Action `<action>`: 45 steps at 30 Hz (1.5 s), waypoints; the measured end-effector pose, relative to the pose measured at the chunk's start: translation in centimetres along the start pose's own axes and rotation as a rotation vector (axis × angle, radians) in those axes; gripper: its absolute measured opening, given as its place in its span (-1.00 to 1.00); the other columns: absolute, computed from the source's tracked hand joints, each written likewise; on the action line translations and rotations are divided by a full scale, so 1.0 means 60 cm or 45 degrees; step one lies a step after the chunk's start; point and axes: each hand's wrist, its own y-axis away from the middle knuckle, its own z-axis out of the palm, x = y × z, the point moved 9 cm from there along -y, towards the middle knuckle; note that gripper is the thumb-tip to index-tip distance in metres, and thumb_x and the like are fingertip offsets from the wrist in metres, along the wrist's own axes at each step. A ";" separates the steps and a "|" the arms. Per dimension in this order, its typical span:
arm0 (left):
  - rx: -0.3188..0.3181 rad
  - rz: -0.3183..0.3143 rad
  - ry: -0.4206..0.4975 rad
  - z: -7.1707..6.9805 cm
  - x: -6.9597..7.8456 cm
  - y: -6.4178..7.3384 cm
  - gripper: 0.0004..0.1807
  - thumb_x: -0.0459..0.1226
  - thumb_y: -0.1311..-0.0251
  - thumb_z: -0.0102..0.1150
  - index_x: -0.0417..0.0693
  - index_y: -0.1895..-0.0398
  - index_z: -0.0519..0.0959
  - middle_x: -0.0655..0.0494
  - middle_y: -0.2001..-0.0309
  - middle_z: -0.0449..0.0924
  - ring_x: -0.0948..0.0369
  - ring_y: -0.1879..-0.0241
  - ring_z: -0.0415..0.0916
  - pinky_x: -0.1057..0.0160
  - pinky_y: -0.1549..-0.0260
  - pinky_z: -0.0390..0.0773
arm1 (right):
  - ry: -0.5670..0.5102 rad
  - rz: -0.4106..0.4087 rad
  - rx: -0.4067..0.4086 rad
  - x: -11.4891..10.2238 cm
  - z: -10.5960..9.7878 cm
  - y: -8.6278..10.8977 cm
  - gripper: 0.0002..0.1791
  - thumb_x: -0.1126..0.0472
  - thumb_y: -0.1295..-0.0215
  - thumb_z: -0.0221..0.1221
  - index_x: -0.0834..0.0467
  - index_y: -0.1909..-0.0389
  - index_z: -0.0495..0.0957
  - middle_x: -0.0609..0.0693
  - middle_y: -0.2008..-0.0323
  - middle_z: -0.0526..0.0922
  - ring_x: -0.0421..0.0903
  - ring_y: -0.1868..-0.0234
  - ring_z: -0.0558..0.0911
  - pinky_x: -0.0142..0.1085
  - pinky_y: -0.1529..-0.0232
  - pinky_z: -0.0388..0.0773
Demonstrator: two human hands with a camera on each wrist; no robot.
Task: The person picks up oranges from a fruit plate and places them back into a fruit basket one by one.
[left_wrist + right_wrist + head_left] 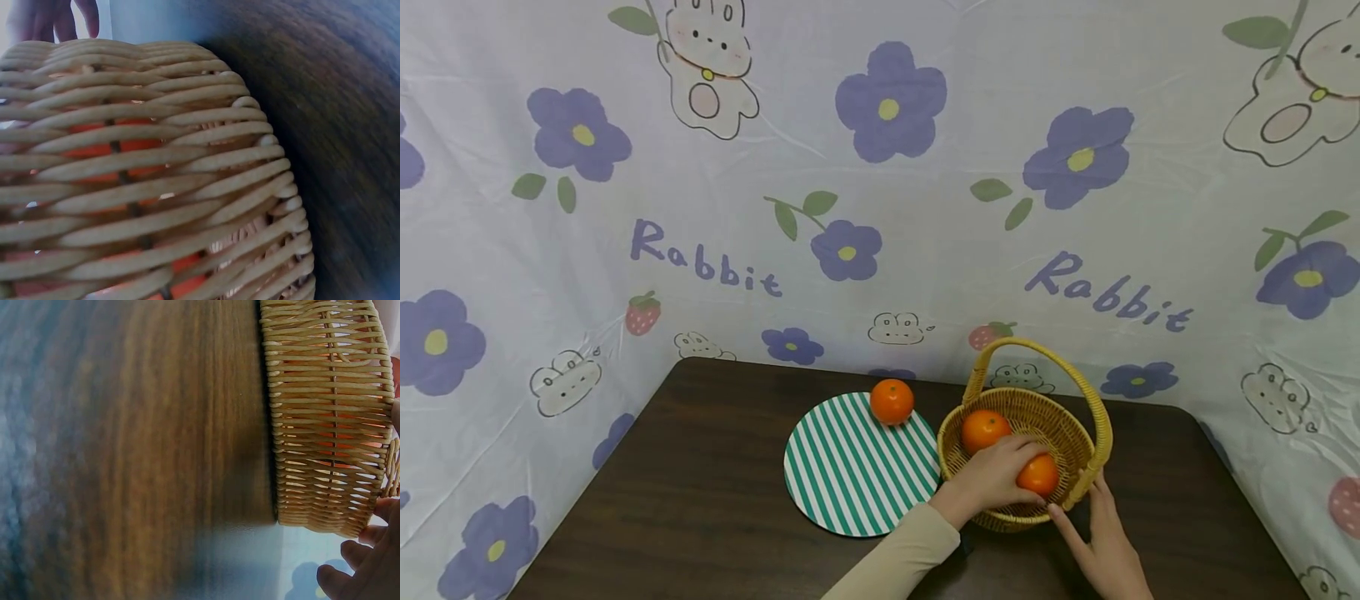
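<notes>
My left hand (996, 479) reaches over the near rim of the yellow wicker basket (1011, 523), its fingers curled round an orange (1037, 475) inside. A second orange (985, 431) lies in the basket, behind that hand. At the basket's right side my right hand (1108, 546) touches the outside near the handle's base, thumb at the rim and fingers fairly straight. In the right wrist view the fingers (354, 555) are spread at the rim. Orange shows through the weave of the basket (144, 169) in the left wrist view.
A round green-and-white striped mat (857, 475) lies left of the basket, with another orange (891, 402) on its far edge. The dark wooden table (700, 483) backs onto a patterned cloth (925, 217). The basket's tall handle (1075, 375) arches above it.
</notes>
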 end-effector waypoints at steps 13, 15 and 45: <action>0.030 -0.076 -0.010 -0.003 -0.007 -0.010 -0.35 0.22 -0.04 0.13 0.31 -0.22 0.35 0.32 -0.20 0.34 0.35 -0.16 0.33 0.35 0.05 0.49 | 0.000 0.010 -0.007 0.002 0.002 -0.002 -0.02 -0.34 -0.30 -0.16 0.24 -0.44 -0.29 0.24 -0.42 -0.51 0.47 -0.30 0.00 0.39 0.04 0.21; 0.014 -0.079 0.003 -0.002 -0.006 -0.010 -0.35 0.22 -0.04 0.12 0.31 -0.23 0.34 0.31 -0.21 0.33 0.34 -0.17 0.32 0.33 0.04 0.48 | -0.008 0.006 -0.006 0.002 0.000 -0.001 -0.02 -0.33 -0.30 -0.16 0.24 -0.44 -0.29 0.24 -0.42 -0.51 0.47 -0.29 0.00 0.39 0.04 0.21; 0.023 -0.027 0.011 0.004 -0.012 0.005 -0.31 0.25 -0.08 0.05 0.31 -0.29 0.27 0.29 -0.25 0.30 0.33 -0.20 0.30 0.36 -0.06 0.42 | -0.015 -0.019 0.019 0.000 0.001 0.000 -0.04 -0.32 -0.31 -0.16 0.23 -0.45 -0.28 0.19 -0.42 -0.54 0.45 -0.30 0.02 0.39 0.05 0.22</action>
